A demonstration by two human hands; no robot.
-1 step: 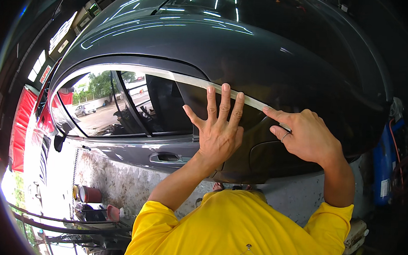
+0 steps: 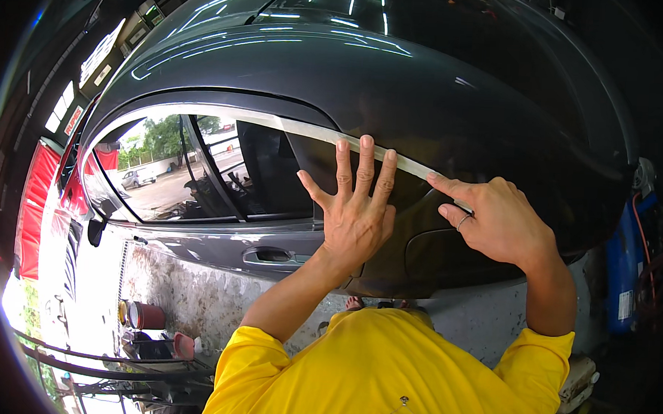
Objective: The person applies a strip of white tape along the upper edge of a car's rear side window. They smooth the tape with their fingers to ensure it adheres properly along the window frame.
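A pale strip of masking tape (image 2: 314,131) runs along the upper edge of the side windows on a dark grey car (image 2: 271,65) and on toward its rear. My left hand (image 2: 357,216) lies open on the car's side behind the rear window (image 2: 270,166), fingers spread, their tips on or beside the tape. Farther right, my right hand (image 2: 496,219) presses the tape with its stretched index finger. Its thumb is apart below, and the other fingers curl under. A bit of tape shows between index finger and thumb; what lies inside the palm is hidden. One finger wears a ring.
A door handle (image 2: 273,256) sits below the windows, and a side mirror (image 2: 96,231) sticks out at the left. Behind me at the left stand a dark red bucket (image 2: 146,316) and dark bars (image 2: 98,371). A blue tank (image 2: 624,275) with an orange hose is at the right.
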